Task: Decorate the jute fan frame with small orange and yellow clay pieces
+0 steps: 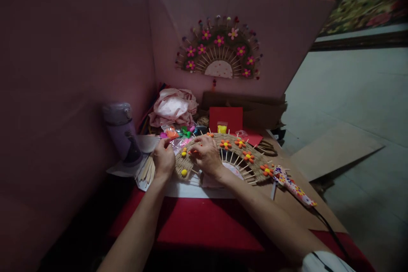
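A fan-shaped craft piece (256, 149) wrapped in brown twine, with thin wooden sticks across its inner arch, lies on the table. Orange flowers with yellow centres (225, 144) dot its right side and top; yellow pieces (184, 172) mark the left. Over the left part of the twine, my right hand (208, 157) has its fingers pinched together, with a bit of orange by the tips. What it holds is too small to make out. Just off the fan's left edge, my left hand (164, 159) is closed, fingertips together, its contents hidden.
A purple bottle (123, 134) and wooden sticks (147, 173) stand left. Behind are crumpled pink cloth (174, 106), bags of coloured clay (172, 131) and red card (225, 118). A patterned glue gun (295, 190) with a cord lies right. A finished fan (219, 57) hangs on the pink panel.
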Demonstrator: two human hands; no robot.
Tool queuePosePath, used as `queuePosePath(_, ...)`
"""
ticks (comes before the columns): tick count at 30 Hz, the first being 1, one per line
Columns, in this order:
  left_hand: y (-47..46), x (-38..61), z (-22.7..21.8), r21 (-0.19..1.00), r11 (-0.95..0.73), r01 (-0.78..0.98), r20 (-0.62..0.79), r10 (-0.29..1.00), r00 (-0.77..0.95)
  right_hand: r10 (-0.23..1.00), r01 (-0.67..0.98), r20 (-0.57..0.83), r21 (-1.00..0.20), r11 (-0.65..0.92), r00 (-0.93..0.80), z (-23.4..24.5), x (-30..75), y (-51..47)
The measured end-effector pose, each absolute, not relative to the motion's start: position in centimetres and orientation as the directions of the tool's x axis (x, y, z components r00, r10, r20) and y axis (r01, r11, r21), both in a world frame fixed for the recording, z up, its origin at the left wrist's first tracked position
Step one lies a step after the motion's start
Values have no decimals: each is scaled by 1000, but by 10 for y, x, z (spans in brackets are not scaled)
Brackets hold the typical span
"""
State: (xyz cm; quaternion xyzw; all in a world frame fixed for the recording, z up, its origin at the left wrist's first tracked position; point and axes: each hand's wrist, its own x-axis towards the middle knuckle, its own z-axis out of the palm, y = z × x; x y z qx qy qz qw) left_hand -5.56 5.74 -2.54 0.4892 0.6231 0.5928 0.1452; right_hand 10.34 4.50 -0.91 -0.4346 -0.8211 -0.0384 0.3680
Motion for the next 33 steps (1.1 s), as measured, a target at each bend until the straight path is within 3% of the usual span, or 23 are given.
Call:
queuePosePath(7,49,-56,-32,833,-180,523,422,817,-392,679,740,654,-265,618,-333,-10,102,43)
queuePosePath(17,45,-56,-32,801,-100,590,399,823,-403,675,730,637,-249,637,-372,-11,97,45)
queuePosePath(26,51,-56,-36,843,-57,534,335,834,-439,679,750,621,-212,627,-392,-12,94,44)
queuePosePath(33,51,-57,-37,864,-62,499,319,835,-448,673,717,632,-254,649,-384,-14,95,47)
